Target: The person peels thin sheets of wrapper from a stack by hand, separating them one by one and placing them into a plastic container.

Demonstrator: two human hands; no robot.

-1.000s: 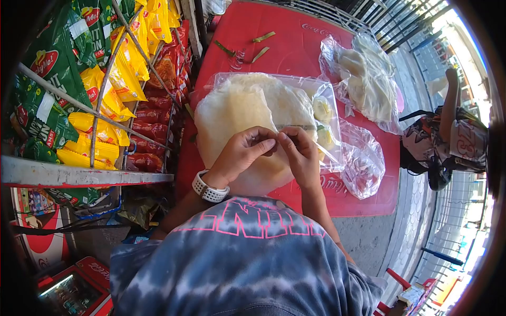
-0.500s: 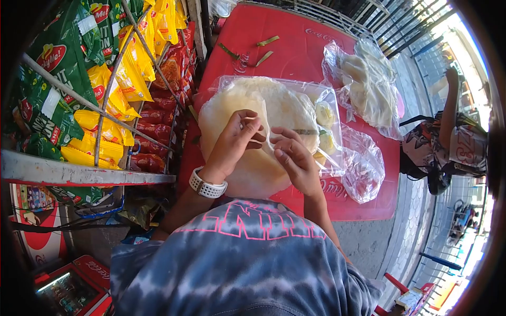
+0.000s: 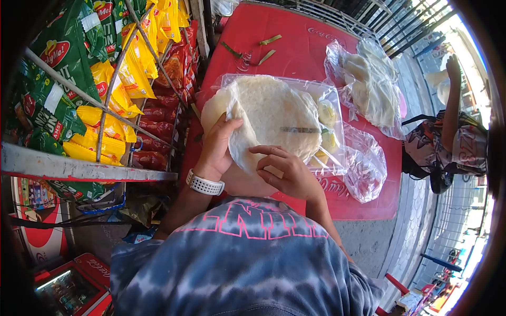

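A round, thin, pale sheet (image 3: 279, 108) lies over a clear plastic tray (image 3: 339, 152), with a dark green strip (image 3: 299, 130) on it. My left hand (image 3: 219, 145) has its fingers closed on the sheet's left edge, which is lifted and folded back. More pale sheet (image 3: 211, 108) shows beneath and to the left. My right hand (image 3: 284, 171) is at the sheet's lower edge, fingers bent and apart, with nothing seen between them. Whitish-green rolled pieces (image 3: 328, 113) show in the tray's right part.
The red table (image 3: 295, 31) bears green strips (image 3: 270, 40), a plastic bag of pale sheets (image 3: 369, 79) and a crumpled clear bag (image 3: 365, 168). Noodle packets (image 3: 63, 63) hang behind bars at the left. Another person (image 3: 448, 142) is at the right, one arm raised.
Both hands have moved apart from the middle of the sheet. The left has drawn the sheet's edge leftward, and the right has lowered slightly with fingers more spread.
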